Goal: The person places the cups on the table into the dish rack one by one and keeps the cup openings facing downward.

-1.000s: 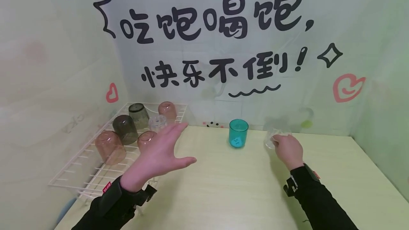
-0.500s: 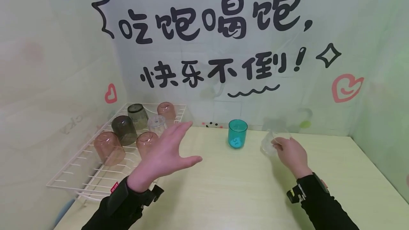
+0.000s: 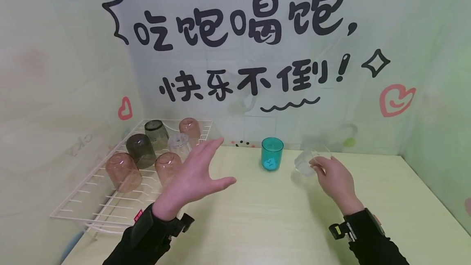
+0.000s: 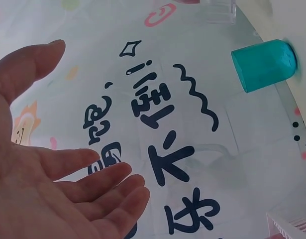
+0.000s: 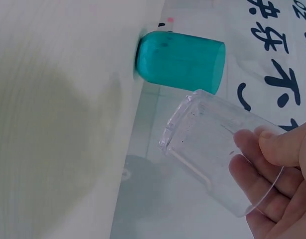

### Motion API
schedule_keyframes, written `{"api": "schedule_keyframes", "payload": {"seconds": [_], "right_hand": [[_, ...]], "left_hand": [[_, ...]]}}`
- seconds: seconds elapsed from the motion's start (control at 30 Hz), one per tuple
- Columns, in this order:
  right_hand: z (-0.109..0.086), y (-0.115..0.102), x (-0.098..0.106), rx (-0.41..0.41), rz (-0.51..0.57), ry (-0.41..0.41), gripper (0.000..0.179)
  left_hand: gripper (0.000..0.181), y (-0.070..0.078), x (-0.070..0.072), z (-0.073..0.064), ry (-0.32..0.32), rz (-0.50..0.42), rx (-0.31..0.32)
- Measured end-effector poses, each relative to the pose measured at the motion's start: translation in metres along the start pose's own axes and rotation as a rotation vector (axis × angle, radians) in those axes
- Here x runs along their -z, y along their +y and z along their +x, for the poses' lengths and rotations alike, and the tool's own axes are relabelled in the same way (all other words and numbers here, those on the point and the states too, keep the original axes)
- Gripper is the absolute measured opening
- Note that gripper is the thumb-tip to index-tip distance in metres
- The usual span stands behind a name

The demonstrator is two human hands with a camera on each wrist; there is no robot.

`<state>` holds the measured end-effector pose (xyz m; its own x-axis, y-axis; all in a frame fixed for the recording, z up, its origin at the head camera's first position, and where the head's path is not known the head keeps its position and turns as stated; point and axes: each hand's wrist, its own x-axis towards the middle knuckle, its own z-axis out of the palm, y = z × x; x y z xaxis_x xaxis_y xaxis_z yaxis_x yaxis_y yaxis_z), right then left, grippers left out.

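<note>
My right hand pinches a clear cup close to its rim, thumb on one side and fingers on the other. The cup is tilted, its thick base pointing down and left over the table. Left of it, a teal cup stands upright near the back wall. My left hand hovers at the left with fingers spread and nothing in it; from the head it partly covers a pink cup on the white wire rack.
Several cups sit upside down on the rack, among them a dark grey cup, a clear cup and another pink cup. The pale table meets a printed cloth backdrop at the back.
My right hand has drawn the clear cup slightly left and nearer, tilting it so its base leads toward the teal cup. My left hand has drifted a little to the right, still spread.
</note>
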<state>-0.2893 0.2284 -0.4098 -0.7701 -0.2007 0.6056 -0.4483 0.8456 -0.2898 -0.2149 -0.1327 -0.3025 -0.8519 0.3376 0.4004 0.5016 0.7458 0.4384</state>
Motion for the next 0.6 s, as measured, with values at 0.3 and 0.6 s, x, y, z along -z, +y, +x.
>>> {"api": "schedule_keyframes", "payload": {"seconds": [0.3,0.6], "right_hand": [[0.001,-0.024,0.011,0.085,0.067,0.096,0.019],[0.002,-0.048,0.02,0.151,0.179,0.15,0.021]], "left_hand": [[0.089,0.001,-0.003,0.001,0.029,-0.023,-0.009],[0.087,0.004,-0.009,0.003,0.058,-0.065,-0.058]]}}
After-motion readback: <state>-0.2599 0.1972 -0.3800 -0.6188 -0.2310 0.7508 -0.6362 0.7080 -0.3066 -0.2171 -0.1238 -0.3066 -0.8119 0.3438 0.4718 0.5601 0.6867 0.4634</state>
